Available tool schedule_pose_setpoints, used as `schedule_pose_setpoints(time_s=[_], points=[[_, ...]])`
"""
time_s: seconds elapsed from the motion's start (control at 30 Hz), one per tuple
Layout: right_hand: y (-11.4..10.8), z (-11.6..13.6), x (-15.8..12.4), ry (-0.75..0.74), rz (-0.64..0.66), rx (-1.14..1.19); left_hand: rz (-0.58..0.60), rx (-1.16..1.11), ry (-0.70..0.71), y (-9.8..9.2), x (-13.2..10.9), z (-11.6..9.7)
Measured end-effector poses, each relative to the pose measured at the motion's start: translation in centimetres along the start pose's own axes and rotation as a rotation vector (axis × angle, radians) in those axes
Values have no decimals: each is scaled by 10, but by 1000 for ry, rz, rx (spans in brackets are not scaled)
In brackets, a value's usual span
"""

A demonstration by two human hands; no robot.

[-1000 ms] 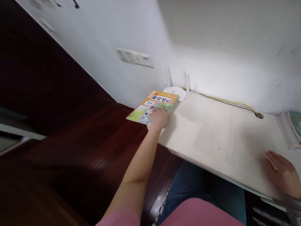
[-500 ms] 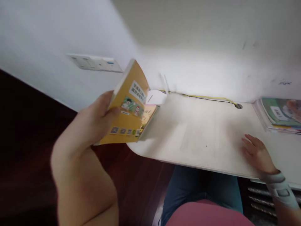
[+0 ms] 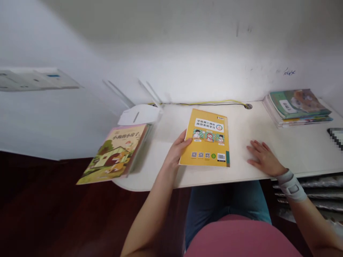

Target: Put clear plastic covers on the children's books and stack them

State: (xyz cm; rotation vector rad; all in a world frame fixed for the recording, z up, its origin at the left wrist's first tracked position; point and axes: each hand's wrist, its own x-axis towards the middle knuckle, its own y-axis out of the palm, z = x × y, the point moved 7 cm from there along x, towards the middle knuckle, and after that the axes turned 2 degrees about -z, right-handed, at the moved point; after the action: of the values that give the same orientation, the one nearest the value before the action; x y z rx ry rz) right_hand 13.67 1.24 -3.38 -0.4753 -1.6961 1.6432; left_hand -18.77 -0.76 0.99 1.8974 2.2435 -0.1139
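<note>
My left hand (image 3: 178, 149) grips the left edge of a yellow book (image 3: 205, 142), thumb on top of its cover. The book shows cartoon pictures, square codes and a barcode, and is held in front of me over the white desk (image 3: 166, 175). To the right, my right hand (image 3: 264, 159) lies with fingers spread on the desk, holding nothing; a grey strap is round its wrist. A stack of picture books (image 3: 115, 153) sits at the desk's left end, its top cover showing a small house and jutting past the edge.
Behind the picture books stands a white router (image 3: 139, 115) with raised antennas. A yellow and black cable (image 3: 209, 103) runs along the wall into a desk hole (image 3: 248, 106). Another pile of books (image 3: 297, 107) lies at the back right. A wall socket (image 3: 34, 80) is at far left.
My left hand has carried the yellow book from beside the left stack rightward to in front of me, its cover now facing up. The view has shifted, too. My right hand stays spread.
</note>
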Motion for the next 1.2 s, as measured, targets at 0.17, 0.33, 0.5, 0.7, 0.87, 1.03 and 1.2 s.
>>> schedule_pose_setpoints(time_s=[0.17, 0.33, 0.5, 0.7, 0.87, 1.03, 1.2], points=[[-2, 0, 1, 14, -9, 10, -35, 6, -72, -15, 2, 30], [-3, 0, 0, 15, -7, 21, -63, 54, -106, -24, -1, 38], [-2, -1, 0, 17, -7, 20, -113, 283, -89, -35, 0, 38], [-1, -2, -1, 5, -16, 18, -397, 1159, 148, -45, -9, 14], [-1, -2, -2, -7, -28, 11, -302, 1408, 65, -25, -21, 25], [-1, -2, -2, -3, -23, 4, -291, 1415, 47, -19, -24, 24], [-1, -2, -2, -4, -19, -6, -257, 1391, 78, -13, -24, 18]])
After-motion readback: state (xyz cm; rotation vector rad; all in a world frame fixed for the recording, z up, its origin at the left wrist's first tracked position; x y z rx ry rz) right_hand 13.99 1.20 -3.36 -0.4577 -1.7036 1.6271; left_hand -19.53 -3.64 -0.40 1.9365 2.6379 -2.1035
